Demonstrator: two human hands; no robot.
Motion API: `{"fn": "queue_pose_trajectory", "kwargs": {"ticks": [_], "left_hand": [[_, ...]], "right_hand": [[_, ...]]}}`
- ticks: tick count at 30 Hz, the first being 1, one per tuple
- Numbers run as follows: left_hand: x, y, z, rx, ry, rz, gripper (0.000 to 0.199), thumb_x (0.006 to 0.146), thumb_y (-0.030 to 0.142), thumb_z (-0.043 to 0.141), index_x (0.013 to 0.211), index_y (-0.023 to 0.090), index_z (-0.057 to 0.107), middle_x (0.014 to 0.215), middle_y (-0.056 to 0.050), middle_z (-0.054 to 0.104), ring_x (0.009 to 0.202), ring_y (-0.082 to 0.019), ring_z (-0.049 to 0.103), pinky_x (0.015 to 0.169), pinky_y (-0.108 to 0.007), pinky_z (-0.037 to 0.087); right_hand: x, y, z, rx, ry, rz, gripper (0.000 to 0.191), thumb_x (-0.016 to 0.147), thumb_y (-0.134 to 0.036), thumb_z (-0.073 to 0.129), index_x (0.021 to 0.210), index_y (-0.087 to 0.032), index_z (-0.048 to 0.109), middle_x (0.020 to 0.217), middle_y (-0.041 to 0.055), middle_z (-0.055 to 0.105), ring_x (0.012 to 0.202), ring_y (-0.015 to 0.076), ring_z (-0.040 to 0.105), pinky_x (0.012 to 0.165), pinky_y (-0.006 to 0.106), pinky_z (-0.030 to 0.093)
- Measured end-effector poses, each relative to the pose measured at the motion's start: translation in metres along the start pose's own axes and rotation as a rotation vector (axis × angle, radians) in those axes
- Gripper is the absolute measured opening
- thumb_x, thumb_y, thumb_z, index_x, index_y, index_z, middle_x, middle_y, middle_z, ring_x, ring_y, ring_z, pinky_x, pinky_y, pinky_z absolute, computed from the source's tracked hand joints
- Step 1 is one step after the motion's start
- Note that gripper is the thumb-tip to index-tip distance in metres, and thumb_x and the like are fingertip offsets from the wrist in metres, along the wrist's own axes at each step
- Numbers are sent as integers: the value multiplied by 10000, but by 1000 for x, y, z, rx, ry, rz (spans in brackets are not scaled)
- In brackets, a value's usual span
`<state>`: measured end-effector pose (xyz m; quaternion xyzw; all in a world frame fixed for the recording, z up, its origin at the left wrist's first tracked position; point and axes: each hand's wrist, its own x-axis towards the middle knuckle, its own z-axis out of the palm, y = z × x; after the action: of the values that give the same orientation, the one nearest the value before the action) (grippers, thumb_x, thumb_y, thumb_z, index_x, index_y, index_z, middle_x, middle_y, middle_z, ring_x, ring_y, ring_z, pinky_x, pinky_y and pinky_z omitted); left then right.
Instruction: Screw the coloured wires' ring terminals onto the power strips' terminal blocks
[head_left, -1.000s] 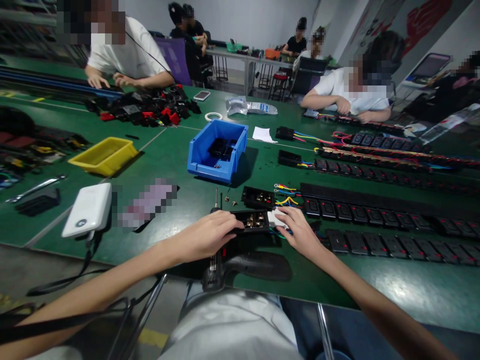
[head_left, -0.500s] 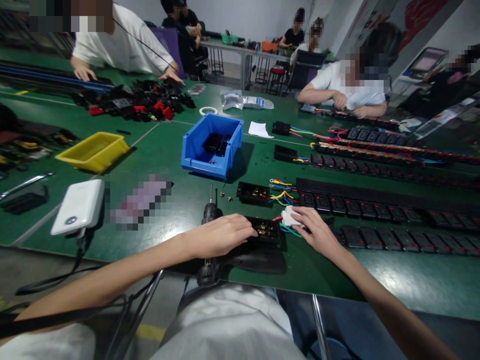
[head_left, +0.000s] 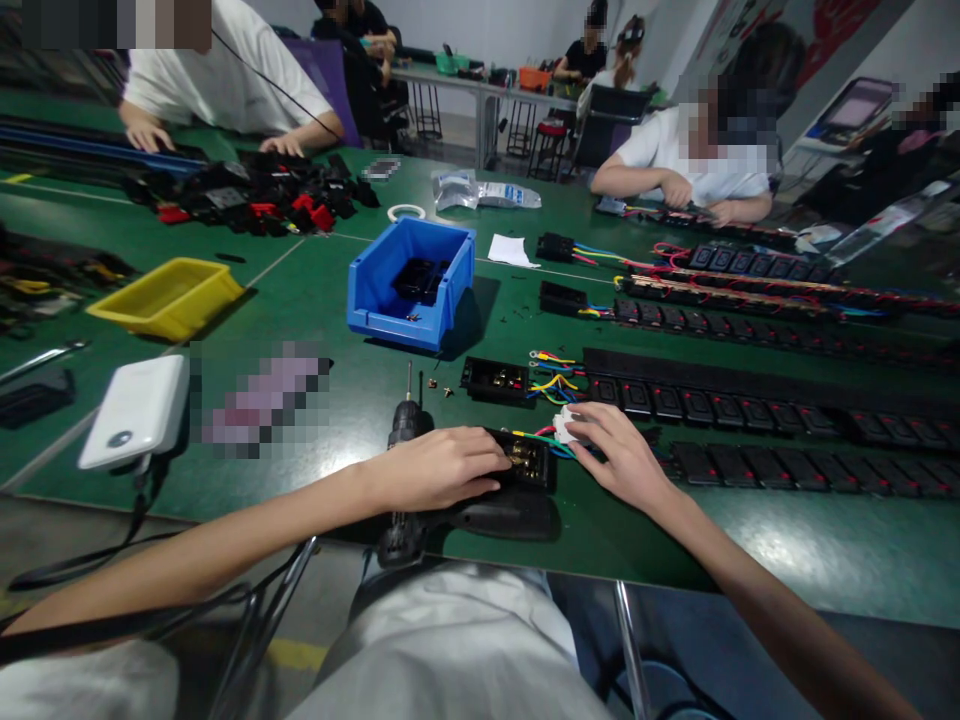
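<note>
My left hand reaches over a black cordless screwdriver lying on the table. Its curled fingers grip the left end of a small black socket box with brass terminals inside. My right hand pinches a white block on the wires at the box's right side; its fingertips partly cover the block. A green-yellow wire stretches from there over the box's upper edge. Just behind lies a similar black box with wires leading to a socket strip. A few small brass screws are beside it.
A blue bin with black parts stands ahead, a yellow tray to its left. A white power bank with a cable lies left. More socket strips lie right. Two people in white shirts work across the table.
The green-yellow wire now reaches over the box's upper edge; before, green wire showed below the white block. The view has shifted slightly. One hand of the person at far left has moved left.
</note>
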<state>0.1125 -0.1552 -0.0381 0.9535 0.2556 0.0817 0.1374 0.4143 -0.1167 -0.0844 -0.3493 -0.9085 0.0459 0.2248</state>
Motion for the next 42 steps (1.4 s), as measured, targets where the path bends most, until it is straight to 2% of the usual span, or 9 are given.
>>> {"fn": "queue_pose_trajectory", "kwargs": {"ticks": [3, 7, 13, 19, 25, 29, 31, 38, 42], "left_hand": [[-8, 18, 7, 43, 59, -23, 344, 961, 396, 456, 1208, 180, 557, 1150, -103, 595, 1065, -246, 537, 903, -394, 467], [-22, 35, 20, 33, 25, -114, 441, 924, 423, 522, 1282, 168, 496, 1184, -117, 566, 1025, -264, 532, 863, -422, 481], [-40, 26, 22, -254, 20, -163, 333, 941, 351, 523, 1236, 197, 513, 1185, -88, 548, 1082, -208, 509, 946, -349, 456], [-53, 22, 11, -313, -6, -138, 300, 942, 325, 523, 1208, 187, 536, 1158, -102, 569, 1063, -200, 535, 961, -347, 456], [-25, 10, -5, -157, 86, -159, 328, 940, 343, 514, 1232, 196, 529, 1233, -108, 538, 1134, -226, 483, 989, -378, 433], [7, -5, 2, -28, 48, -234, 609, 850, 470, 624, 1348, 194, 408, 1292, -113, 501, 1180, -276, 472, 973, -425, 450], [15, -11, 8, -20, 15, -238, 631, 825, 464, 658, 1339, 198, 406, 1247, -101, 519, 1141, -265, 511, 954, -409, 463], [-1, -27, 5, -105, 3, -240, 771, 819, 396, 679, 1446, 228, 262, 1246, -94, 512, 1159, -239, 516, 955, -355, 447], [-2, -30, -5, -87, -58, -265, 747, 812, 473, 669, 1424, 231, 315, 1234, -91, 524, 1151, -250, 519, 947, -354, 442]], "right_hand": [[12, -7, 2, 9, -30, -48, 201, 912, -255, 531, 1095, -205, 599, 1292, 63, 533, 1223, 195, 465, 1039, 391, 427], [26, -10, 9, 1, -121, -97, 173, 936, -271, 482, 992, -192, 625, 1250, 55, 559, 1210, 198, 476, 1009, 398, 432], [29, -7, 17, 62, -138, -87, 157, 924, -254, 493, 986, -193, 623, 1221, 57, 566, 1200, 193, 474, 997, 404, 421], [28, -7, 21, 98, -120, -68, 122, 898, -227, 509, 948, -180, 609, 1188, 72, 571, 1172, 198, 487, 975, 399, 420], [28, -6, 20, 125, -123, -32, 91, 881, -228, 523, 896, -182, 601, 1140, 74, 574, 1096, 194, 507, 941, 391, 418], [27, -7, 20, 131, -111, 12, 98, 904, -246, 508, 893, -178, 578, 1093, 76, 579, 1044, 186, 511, 905, 371, 422], [26, -7, 20, 132, -107, 20, 100, 909, -254, 510, 895, -179, 575, 1094, 75, 580, 1050, 188, 508, 906, 371, 420], [25, -7, 18, 178, 3, 25, 86, 905, -244, 540, 953, -191, 588, 1072, 60, 617, 1033, 180, 539, 918, 376, 436], [23, -6, 17, 237, 127, 56, 142, 899, -201, 536, 1031, -201, 589, 1015, 61, 652, 989, 176, 582, 902, 370, 468]]}}
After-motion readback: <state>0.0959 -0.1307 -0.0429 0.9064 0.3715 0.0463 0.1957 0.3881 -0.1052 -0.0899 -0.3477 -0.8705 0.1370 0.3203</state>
